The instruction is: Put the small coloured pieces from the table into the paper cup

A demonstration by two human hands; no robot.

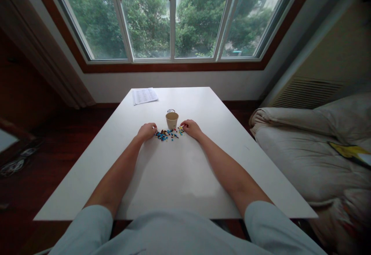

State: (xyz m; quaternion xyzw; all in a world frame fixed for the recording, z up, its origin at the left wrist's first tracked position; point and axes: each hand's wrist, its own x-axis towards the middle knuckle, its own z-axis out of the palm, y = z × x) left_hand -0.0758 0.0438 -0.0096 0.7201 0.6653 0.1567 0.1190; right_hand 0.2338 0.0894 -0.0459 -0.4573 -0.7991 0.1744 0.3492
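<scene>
A scatter of small coloured pieces [169,134], blue, yellow, red and black, lies on the white table [174,177] in front of a tan paper cup [172,120]. My left hand [147,131] rests at the left end of the scatter with its fingers curled, touching the pieces. At the right end my right hand [190,128] has its fingers pinched together over the pieces. What either hand holds is too small to make out. The cup stands upright between and just beyond both hands.
A printed sheet of paper [144,95] lies at the table's far left corner. A small dark ring-shaped object [171,111] sits behind the cup. A cushioned seat with bedding [315,147] stands to the right; a window wall is beyond the table.
</scene>
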